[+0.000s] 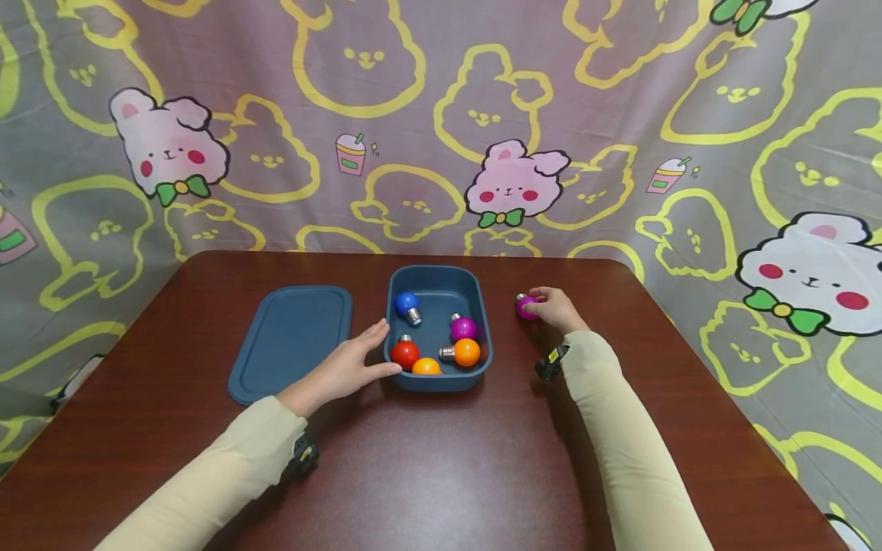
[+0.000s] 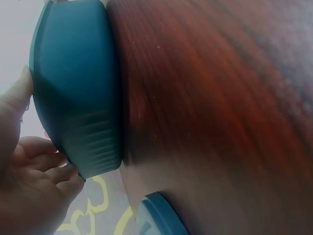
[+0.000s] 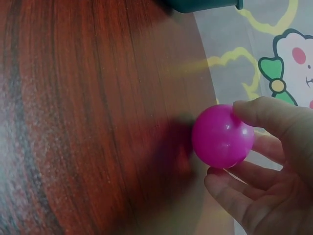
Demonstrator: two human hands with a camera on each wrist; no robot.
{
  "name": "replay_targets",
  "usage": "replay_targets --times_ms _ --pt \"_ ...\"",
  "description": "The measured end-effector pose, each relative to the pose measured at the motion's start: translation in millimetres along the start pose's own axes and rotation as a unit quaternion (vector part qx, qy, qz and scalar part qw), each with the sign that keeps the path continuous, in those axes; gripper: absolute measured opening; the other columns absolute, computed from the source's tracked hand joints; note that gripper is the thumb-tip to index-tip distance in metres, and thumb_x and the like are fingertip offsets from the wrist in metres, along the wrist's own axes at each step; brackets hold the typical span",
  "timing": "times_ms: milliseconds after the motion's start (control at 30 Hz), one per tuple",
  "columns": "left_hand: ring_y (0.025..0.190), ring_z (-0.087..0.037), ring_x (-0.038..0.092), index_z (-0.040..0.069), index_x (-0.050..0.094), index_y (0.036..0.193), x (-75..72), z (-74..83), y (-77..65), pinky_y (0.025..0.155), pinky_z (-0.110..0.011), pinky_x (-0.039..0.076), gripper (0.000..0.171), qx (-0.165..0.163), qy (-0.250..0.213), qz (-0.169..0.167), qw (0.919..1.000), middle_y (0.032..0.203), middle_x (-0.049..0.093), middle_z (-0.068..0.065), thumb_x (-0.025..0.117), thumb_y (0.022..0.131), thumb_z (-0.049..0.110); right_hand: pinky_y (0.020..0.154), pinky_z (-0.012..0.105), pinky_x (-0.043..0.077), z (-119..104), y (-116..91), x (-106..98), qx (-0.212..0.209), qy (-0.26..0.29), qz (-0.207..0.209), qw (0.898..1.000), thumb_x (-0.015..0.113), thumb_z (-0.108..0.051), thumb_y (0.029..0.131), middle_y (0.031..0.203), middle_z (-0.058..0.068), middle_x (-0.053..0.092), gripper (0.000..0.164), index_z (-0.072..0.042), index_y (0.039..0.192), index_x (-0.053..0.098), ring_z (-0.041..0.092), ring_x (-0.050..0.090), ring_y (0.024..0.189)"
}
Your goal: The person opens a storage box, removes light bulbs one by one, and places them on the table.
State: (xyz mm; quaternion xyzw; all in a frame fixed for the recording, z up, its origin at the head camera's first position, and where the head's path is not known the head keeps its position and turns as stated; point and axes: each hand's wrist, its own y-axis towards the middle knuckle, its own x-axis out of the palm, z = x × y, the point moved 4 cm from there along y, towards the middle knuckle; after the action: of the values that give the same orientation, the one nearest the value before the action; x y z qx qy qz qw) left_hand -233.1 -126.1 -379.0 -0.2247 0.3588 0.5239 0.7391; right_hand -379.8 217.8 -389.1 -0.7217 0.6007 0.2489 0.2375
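Observation:
My right hand (image 1: 558, 309) pinches a magenta light bulb (image 3: 222, 136) between thumb and fingers, to the right of a dark blue box (image 1: 438, 383). In the right wrist view the bulb's round end faces the camera, its shadow on the wood beside it. My left hand (image 1: 343, 369) is at the box's left side, thumb and fingers spread, fingertips right at the rim. Inside the box lie a blue bulb (image 1: 406, 303), another magenta bulb (image 1: 464, 330), a red bulb (image 1: 405, 355) and two orange bulbs, one (image 1: 467, 353) at the right and one (image 1: 427, 366) partly hidden by the front wall.
A flat dark blue lid (image 1: 292, 337) lies left of the box, partly behind my left hand. Everything stands on a dark reddish-brown wooden table (image 1: 455, 474). Behind its far edge hangs a grey curtain (image 1: 413, 145) printed with cartoon rabbits. Both wrists wear small black cameras.

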Motion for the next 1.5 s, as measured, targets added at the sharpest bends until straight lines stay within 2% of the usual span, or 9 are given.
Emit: replay_targets --times_ms 200,467,900,1500 --pt "0.134 -0.031 0.024 0.004 0.028 0.144 0.6 -1.0 0.0 0.1 -0.051 0.029 0.08 -0.01 -0.006 -0.004 0.9999 0.15 0.021 -0.011 0.066 0.083 0.039 0.095 0.044 0.037 -0.3 -0.7 -0.6 0.0 0.002 -0.001 1.0 0.062 -0.01 0.087 0.118 0.03 0.052 0.046 0.011 0.126 0.046 0.039 0.051 0.105" --pt "0.133 -0.032 0.024 0.003 0.028 0.143 0.8 -1.9 0.2 0.099 -0.052 0.029 0.08 -0.002 -0.004 -0.003 1.0 0.149 0.021 -0.013 0.066 0.084 0.04 0.093 0.045 0.038 -0.8 -1.4 -1.2 0.002 -0.006 -0.003 1.0 0.061 -0.011 0.088 0.12 0.03 0.05 0.047 0.01 0.127 0.045 0.039 0.05 0.106" --pt "0.134 -0.03 0.023 0.005 0.027 0.144 0.3 -0.7 -0.2 0.1 -0.051 0.029 0.079 -0.013 -0.01 -0.007 0.9998 0.15 0.02 -0.01 0.066 0.084 0.039 0.093 0.044 0.038 -0.1 0.4 -0.5 0.0 -0.005 0.001 1.0 0.062 -0.011 0.087 0.12 0.03 0.051 0.047 0.01 0.126 0.047 0.038 0.05 0.107" --pt "0.134 -0.031 0.023 0.003 0.028 0.143 -1.0 0.7 -0.6 0.1 -0.052 0.028 0.08 -0.003 -0.009 -0.004 0.9999 0.149 0.021 -0.013 0.066 0.083 0.039 0.093 0.044 0.038 -2.4 1.3 -3.5 -0.019 -0.013 0.003 1.0 0.063 -0.012 0.086 0.119 0.03 0.051 0.048 0.012 0.125 0.047 0.039 0.051 0.106"
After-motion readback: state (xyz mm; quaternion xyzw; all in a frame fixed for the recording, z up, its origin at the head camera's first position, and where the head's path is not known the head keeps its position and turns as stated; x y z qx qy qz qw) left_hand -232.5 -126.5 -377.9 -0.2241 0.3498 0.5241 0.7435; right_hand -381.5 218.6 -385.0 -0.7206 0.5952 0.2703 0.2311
